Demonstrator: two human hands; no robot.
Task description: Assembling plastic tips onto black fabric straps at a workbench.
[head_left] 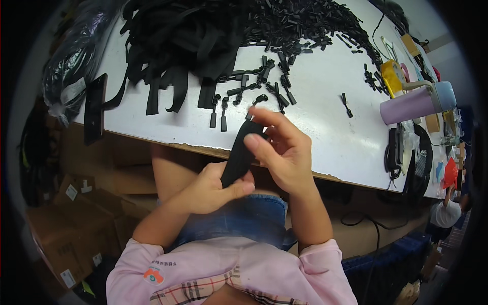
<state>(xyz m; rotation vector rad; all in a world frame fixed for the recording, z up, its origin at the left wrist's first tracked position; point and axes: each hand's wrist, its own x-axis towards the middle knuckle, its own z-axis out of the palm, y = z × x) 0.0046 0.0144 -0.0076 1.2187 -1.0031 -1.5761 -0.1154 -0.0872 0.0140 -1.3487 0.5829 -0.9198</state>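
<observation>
A short black zipper strip [237,158] is held over the table's front edge, slanting up to the right. My left hand [211,189] is closed around its lower end, thumb lying across. At the upper end my right hand [284,150] pinches with thumb and fingers; whether a small part is also between them is hidden. Just beyond my hands lie several black zipper sliders [224,114] with long pull tabs. Another slider [347,105] lies alone to the right. A heap of black zipper strips [188,38] spreads across the far left, some ends hanging toward me.
A large pile of black zipper sliders [310,23] covers the back of the white table [315,137]. On the left edge are a dark phone [95,109] and a clear plastic bag [76,66]. A lilac tumbler [409,105] and yellow tape roll [392,76] lie right. Cardboard boxes [76,234] stand below left.
</observation>
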